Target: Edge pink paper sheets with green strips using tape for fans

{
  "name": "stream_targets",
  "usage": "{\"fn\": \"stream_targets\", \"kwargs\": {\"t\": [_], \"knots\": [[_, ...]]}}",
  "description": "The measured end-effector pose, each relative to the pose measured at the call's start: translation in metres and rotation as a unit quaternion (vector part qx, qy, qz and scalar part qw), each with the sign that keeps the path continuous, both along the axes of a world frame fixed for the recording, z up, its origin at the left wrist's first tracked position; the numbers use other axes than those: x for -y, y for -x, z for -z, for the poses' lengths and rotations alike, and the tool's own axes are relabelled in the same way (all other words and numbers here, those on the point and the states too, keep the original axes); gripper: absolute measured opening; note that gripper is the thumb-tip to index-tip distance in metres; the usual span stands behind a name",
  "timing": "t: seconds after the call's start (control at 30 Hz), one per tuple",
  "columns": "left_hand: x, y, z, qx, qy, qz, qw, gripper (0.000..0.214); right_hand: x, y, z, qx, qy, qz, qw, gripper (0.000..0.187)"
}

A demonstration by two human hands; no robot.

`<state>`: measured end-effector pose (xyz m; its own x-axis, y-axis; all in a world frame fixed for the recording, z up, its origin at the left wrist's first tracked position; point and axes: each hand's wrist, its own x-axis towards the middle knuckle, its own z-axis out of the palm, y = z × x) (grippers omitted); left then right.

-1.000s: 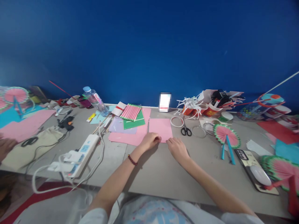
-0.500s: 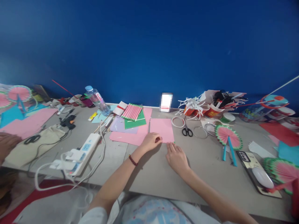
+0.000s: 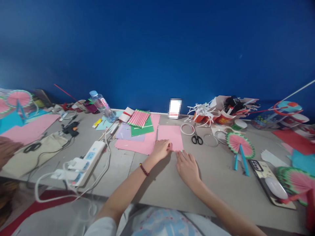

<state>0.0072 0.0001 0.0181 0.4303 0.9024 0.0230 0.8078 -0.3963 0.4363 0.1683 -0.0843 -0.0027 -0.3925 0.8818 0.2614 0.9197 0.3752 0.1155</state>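
Note:
A pink sheet of paper (image 3: pixel 169 132) lies flat on the table before me. My left hand (image 3: pixel 161 150), a beaded bracelet at its wrist, is at the sheet's near left edge, fingers curled in and pinching the paper there. On the near right corner rest the fingertips of my right hand (image 3: pixel 188 166), stretched out and lying flat. A narrow strip along the near edge looks folded, though the fingers partly hide it. Left of this sheet is a larger pink sheet (image 3: pixel 155 131), bearing a green sheet (image 3: pixel 142 131) and a pleated pink paper piece (image 3: pixel 139 118).
Scissors (image 3: pixel 197 139) and a tape roll (image 3: pixel 187 129) lie to the right, near a pink paper fan (image 3: pixel 240 146) and a phone (image 3: pixel 258 168). On the left are a power strip (image 3: pixel 90 162) with cables and a tilted bottle (image 3: pixel 104 106). Another person's hand (image 3: pixel 10 149) shows far left.
My left hand has slid slightly right along the paper's near edge. My right hand has shifted very little, its fingers still on the near right corner.

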Motion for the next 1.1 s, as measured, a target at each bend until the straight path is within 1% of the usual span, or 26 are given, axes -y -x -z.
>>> {"fn": "stream_targets", "kwargs": {"t": [0.1, 0.23, 0.37, 0.53, 0.67, 0.83, 1.1], "knots": [[0.001, -0.001, 0.0, 0.002, 0.003, -0.011, 1.0, 0.016, -0.001, 0.0, 0.001, 0.001, 0.01, 0.002, 1.0, 0.039], [0.0, 0.004, -0.002, 0.06, 0.024, -0.013, 0.998, 0.011, -0.002, 0.0, 0.002, 0.012, 0.02, 0.0, 1.0, 0.041], [-0.001, 0.019, -0.007, 0.128, 0.087, -0.009, 0.988, 0.012, -0.006, 0.0, -0.006, 0.01, 0.033, -0.006, 0.999, 0.04], [-0.001, 0.041, -0.013, 0.146, 0.119, -0.023, 0.982, 0.007, -0.01, -0.002, -0.017, 0.02, 0.05, -0.025, 0.998, 0.046], [0.0, 0.048, -0.012, 0.16, 0.117, -0.024, 0.98, 0.008, -0.007, -0.001, -0.017, 0.03, 0.05, -0.022, 0.998, 0.046], [0.0, 0.047, -0.006, 0.184, 0.113, -0.043, 0.975, 0.014, -0.006, 0.002, -0.017, 0.019, 0.057, -0.013, 0.998, 0.044], [-0.004, 0.049, -0.001, 0.197, 0.12, -0.058, 0.971, 0.008, -0.009, 0.003, -0.017, 0.012, 0.077, -0.023, 0.997, 0.044]]}}
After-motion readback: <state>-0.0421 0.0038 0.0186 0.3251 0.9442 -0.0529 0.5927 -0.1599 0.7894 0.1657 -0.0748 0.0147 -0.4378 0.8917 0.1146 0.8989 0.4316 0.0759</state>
